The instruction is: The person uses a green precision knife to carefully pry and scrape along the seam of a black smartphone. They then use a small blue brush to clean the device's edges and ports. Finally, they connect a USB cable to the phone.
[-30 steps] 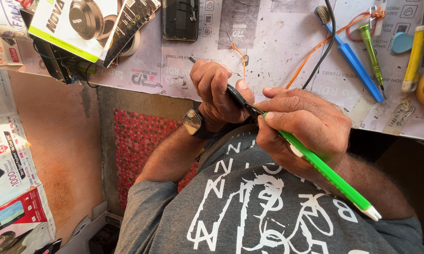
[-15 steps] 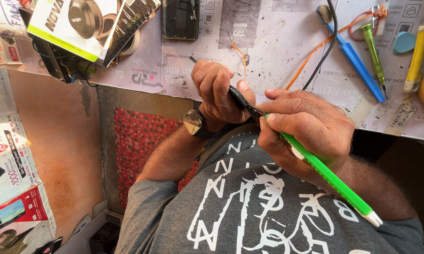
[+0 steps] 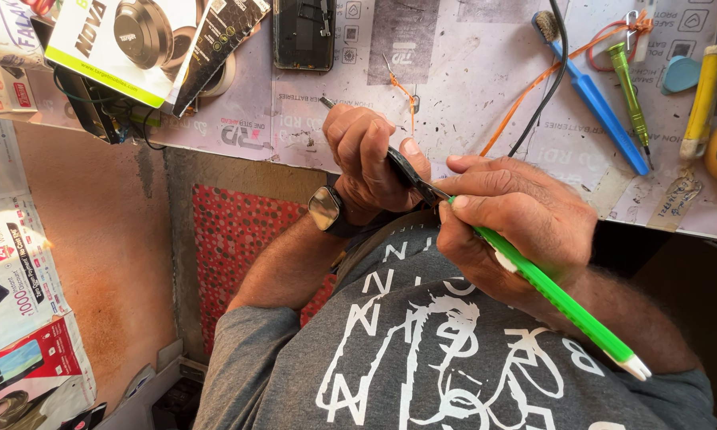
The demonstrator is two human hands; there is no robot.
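A small dark part (image 3: 407, 169) is clenched in the left hand (image 3: 365, 159), and just beside its thumb the tip of a green-handled screwdriver (image 3: 557, 299), gripped by the right hand (image 3: 522, 231), is set against it, so the work is judged midway, with nothing seen loosened.

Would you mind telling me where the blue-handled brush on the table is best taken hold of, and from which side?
Take the blue-handled brush by the lower half of its handle, from above: it lies flat on the table, and that stretch is bare, while a black cable and orange cord cross near its bristle end.
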